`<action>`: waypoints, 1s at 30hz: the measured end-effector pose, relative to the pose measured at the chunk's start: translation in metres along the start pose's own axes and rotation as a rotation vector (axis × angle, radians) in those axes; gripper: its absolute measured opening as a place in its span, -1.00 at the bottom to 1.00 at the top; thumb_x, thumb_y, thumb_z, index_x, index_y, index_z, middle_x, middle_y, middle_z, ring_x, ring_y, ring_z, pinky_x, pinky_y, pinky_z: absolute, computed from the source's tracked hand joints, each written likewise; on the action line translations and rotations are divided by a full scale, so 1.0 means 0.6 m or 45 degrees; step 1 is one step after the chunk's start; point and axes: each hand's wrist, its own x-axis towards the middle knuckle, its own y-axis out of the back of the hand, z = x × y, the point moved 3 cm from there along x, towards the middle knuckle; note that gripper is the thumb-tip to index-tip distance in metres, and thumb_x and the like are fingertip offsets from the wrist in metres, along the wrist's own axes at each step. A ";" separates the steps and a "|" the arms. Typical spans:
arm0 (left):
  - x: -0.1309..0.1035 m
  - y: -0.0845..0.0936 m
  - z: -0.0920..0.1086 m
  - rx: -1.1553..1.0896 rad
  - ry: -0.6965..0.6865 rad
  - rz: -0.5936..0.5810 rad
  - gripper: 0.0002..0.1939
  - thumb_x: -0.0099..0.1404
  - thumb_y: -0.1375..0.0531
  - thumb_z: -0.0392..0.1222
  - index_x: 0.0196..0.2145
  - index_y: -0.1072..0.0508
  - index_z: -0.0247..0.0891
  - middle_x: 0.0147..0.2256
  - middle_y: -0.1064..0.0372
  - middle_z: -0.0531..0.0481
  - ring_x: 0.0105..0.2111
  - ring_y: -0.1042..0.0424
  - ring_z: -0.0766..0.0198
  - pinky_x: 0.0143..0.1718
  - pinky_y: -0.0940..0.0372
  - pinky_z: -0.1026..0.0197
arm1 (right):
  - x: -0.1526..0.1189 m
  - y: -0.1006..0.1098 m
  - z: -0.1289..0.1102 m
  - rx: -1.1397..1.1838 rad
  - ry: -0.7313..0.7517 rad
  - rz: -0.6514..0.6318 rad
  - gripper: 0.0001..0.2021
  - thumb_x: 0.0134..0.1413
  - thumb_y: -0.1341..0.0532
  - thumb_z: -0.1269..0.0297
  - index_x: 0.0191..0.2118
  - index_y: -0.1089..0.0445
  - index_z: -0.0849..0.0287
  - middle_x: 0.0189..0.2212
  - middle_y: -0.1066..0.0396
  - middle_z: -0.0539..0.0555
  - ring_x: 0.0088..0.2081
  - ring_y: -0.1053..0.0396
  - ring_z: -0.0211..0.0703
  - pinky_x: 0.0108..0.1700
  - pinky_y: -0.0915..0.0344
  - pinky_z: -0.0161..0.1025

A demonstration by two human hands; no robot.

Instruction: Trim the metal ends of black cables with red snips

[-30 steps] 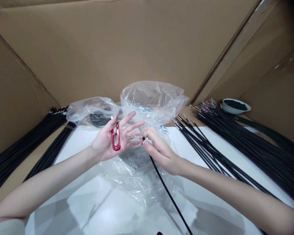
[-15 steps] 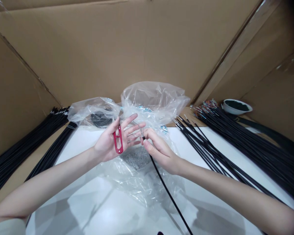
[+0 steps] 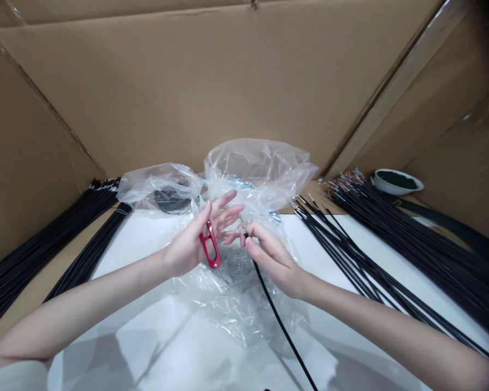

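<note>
Red thread snips (image 3: 212,250) rest in my left hand (image 3: 195,239), held at the thumb and palm while the other fingers stretch out to the right. My right hand (image 3: 275,260) pinches a black cable (image 3: 277,317) just below its upper end. Thin bare wires (image 3: 241,224) fan out from that end, beside the fingertips of my left hand. The cable runs down to the bottom edge of the view. Beneath both hands lies a clear plastic bag (image 3: 248,320) with a grey mass of fine wire bits (image 3: 232,263) in it.
Black cable bundles lie at the left (image 3: 65,236) and right (image 3: 415,250), with a looser group (image 3: 350,250) nearer the middle. A white bowl (image 3: 407,190) of dark material stands back right. More clear plastic (image 3: 261,163) is heaped behind. Cardboard walls (image 3: 167,81) surround the white table (image 3: 146,342).
Both hands have shifted slightly right in the view. My left hand has turned, its fingers bending more, and the red snips have tilted. The cable end has moved a little right with my right hand.
</note>
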 end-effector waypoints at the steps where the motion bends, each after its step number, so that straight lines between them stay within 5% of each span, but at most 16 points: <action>1: -0.002 -0.002 -0.001 0.039 -0.014 -0.006 -0.44 0.34 0.15 0.15 0.22 -0.03 -0.08 0.19 -0.07 -0.09 0.20 0.01 0.05 0.14 0.05 0.00 | -0.001 0.000 0.001 0.030 -0.012 -0.007 -0.78 0.28 0.09 0.21 -0.21 -0.24 0.13 -0.23 -0.28 0.09 -0.15 -0.25 -0.13 -0.06 -0.15 -0.12; 7: -0.007 -0.012 -0.001 0.229 -0.067 -0.051 -0.47 0.34 0.15 0.16 0.20 -0.06 -0.02 0.23 0.01 -0.03 0.25 0.14 0.07 0.17 0.13 -0.04 | -0.005 -0.001 0.008 0.117 -0.035 -0.002 -0.80 0.28 0.08 0.23 -0.23 -0.23 0.13 -0.24 -0.29 0.08 -0.15 -0.26 -0.13 -0.07 -0.15 -0.14; 30: -0.006 -0.013 -0.002 0.410 -0.116 -0.087 -0.43 0.33 0.19 0.20 0.21 -0.06 -0.03 0.22 -0.01 -0.06 0.21 0.03 0.03 0.14 0.03 -0.06 | -0.009 0.000 0.011 0.176 -0.065 -0.017 -0.81 0.27 0.07 0.22 -0.27 -0.22 0.12 -0.25 -0.32 0.07 -0.18 -0.27 -0.16 -0.10 -0.13 -0.16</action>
